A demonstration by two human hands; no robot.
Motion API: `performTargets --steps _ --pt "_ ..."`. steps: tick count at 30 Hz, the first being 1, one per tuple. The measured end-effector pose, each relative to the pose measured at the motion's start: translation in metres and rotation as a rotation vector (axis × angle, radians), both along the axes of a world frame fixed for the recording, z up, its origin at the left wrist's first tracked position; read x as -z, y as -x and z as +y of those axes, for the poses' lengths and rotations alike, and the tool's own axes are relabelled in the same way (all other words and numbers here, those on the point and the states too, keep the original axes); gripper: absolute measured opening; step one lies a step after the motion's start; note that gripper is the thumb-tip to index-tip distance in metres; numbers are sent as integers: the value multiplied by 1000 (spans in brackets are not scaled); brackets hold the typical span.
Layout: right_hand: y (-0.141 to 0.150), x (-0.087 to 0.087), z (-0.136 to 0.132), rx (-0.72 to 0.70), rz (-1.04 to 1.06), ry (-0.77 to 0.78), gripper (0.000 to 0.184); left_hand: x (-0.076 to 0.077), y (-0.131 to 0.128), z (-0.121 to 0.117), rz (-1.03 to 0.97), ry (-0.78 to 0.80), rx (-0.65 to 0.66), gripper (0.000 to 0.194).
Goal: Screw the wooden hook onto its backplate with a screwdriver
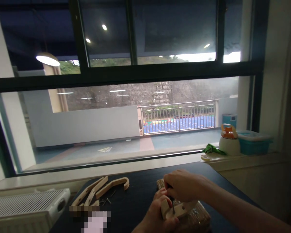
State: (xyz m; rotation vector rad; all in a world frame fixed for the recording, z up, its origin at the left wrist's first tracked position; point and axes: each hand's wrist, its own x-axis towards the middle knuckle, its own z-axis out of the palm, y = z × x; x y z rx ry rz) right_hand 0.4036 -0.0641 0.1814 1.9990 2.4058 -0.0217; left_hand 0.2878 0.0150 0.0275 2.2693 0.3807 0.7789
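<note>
My right hand (pixel 186 185) is closed round the dark handle of a screwdriver (pixel 173 204), mostly hidden in the fist. Its thin shaft points down onto a pale wooden hook piece (pixel 183 208) with a dark hole in it. From the near left, my left hand (pixel 153 213) grips that hook piece, fingers wrapped about its curved end. Under both hands lies a brown block wrapped in shiny clear film (pixel 200 215). Whether a screw sits under the screwdriver's tip cannot be made out.
On the dark table (pixel 140 181) at the left lie several curved wooden pieces (pixel 113 185) and several loose screws (pixel 107 200). A pixelated pale patch (pixel 96 222) covers the front left. The sill (pixel 184 160) holds a kettle-like jug (pixel 229 144), green cloth (pixel 212 149) and teal tub (pixel 254 144). A radiator (pixel 29 207) stands left.
</note>
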Motion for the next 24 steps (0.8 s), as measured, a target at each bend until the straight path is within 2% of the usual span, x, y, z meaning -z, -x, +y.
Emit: performTargets --steps 4,8,13,18,21,24 --pt "7 -5 -1 -3 -2 10 25 8 -6 7 -27 2 25 44" --pt "3 2 -1 14 18 -23 26 33 -16 28 -76 10 30 44" --pt "-10 15 0 52 55 -67 29 63 -21 47 -23 -6 -52 42" --pt "-15 5 -2 24 60 -34 30 75 -19 52 -63 -72 -98 51" --pt "-14 0 -3 -28 44 -10 29 89 -24 59 -100 -133 -142 57" --pt "-13 3 0 -31 34 11 28 103 -31 66 -112 -157 -218 60"
